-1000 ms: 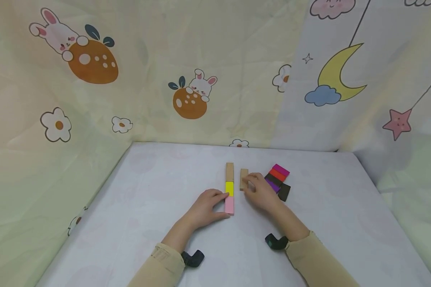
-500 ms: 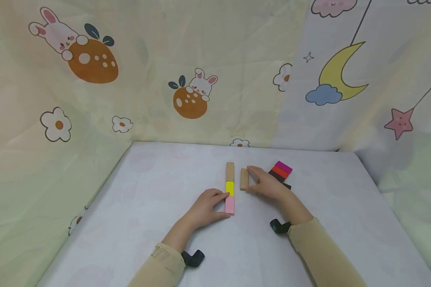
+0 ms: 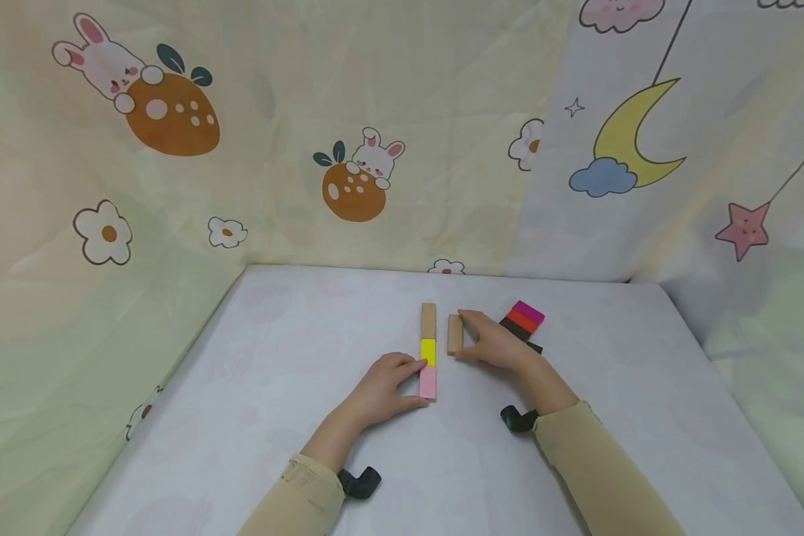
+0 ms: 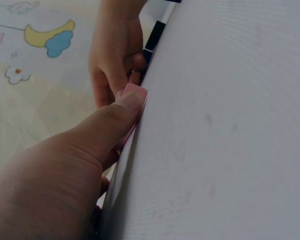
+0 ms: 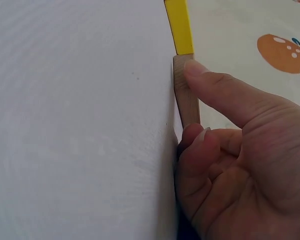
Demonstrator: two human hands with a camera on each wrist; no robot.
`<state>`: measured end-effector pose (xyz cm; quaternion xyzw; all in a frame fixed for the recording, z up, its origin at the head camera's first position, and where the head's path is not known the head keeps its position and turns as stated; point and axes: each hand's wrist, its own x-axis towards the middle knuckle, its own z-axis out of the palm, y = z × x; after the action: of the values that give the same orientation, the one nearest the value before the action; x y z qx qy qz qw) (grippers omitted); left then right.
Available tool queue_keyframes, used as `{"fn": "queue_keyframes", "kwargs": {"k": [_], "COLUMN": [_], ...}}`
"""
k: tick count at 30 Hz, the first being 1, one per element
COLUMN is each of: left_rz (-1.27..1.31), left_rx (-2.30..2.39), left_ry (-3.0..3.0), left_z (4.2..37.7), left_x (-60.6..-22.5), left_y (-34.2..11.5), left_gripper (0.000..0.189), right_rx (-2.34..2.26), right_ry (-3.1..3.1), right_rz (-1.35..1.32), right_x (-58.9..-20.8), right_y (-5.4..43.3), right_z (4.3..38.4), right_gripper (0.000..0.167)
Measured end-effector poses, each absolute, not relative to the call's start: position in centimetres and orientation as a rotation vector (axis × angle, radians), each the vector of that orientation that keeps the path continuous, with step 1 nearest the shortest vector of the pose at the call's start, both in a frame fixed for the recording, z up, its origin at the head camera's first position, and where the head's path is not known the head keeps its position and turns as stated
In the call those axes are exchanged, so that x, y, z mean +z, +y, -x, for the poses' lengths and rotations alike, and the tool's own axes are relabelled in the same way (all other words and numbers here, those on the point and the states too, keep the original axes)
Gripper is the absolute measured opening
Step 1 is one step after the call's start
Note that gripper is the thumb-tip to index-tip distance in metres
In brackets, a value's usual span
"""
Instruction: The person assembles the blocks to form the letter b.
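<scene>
My left hand (image 3: 382,391) pinches a pink block (image 3: 428,383), with the thumb at its near end and a finger by its far end. Beyond it, in one straight column, lie a yellow block (image 3: 428,353) and a plain wooden block (image 3: 429,321). To the right, a second wooden block (image 3: 455,335) lies parallel to the column with a gap between. My right hand (image 3: 502,344) grips that block by its two ends between thumb and finger. In the right wrist view, the thumb presses on the wooden block's end (image 5: 186,90).
Right of my right hand lies a slanted cluster: a magenta block (image 3: 529,312), a red one (image 3: 522,321) and dark ones (image 3: 514,329), partly covered by the hand. A white cloth covers the table (image 3: 275,335). Patterned curtains (image 3: 275,149) stand behind and beside it.
My right hand has spread its grip along the wooden block, the finger moving to the far end. The cluster has shifted slightly away and right; its purple block is now hidden. My left hand stays put.
</scene>
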<state>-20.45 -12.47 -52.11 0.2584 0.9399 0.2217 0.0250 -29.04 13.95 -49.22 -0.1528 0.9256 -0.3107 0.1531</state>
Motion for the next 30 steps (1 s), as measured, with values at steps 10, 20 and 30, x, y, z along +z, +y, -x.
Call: {"fn": "queue_keyframes", "kwargs": {"k": [10, 20, 30], "left_rz": [-0.812, -0.788, -0.804], "left_rx": [0.703, 0.698, 0.694], "left_ry": [2.925, 2.912, 2.917], "left_z": [20.5, 20.6, 20.6], "left_x": [-52.3, -52.4, -52.5], "left_y": [-12.6, -12.6, -12.6], "left_gripper": [0.072, 0.072, 0.072], "right_rx": [-0.825, -0.872, -0.946], "right_ry": [2.692, 2.668, 2.638], "right_rz": [0.44, 0.428, 0.426], "right_x": [-49.1, -48.5, -47.1], "right_y": [13.7, 13.9, 13.8], "right_z": [29.0, 29.3, 31.9], "right_gripper": [0.09, 0.09, 0.09]}}
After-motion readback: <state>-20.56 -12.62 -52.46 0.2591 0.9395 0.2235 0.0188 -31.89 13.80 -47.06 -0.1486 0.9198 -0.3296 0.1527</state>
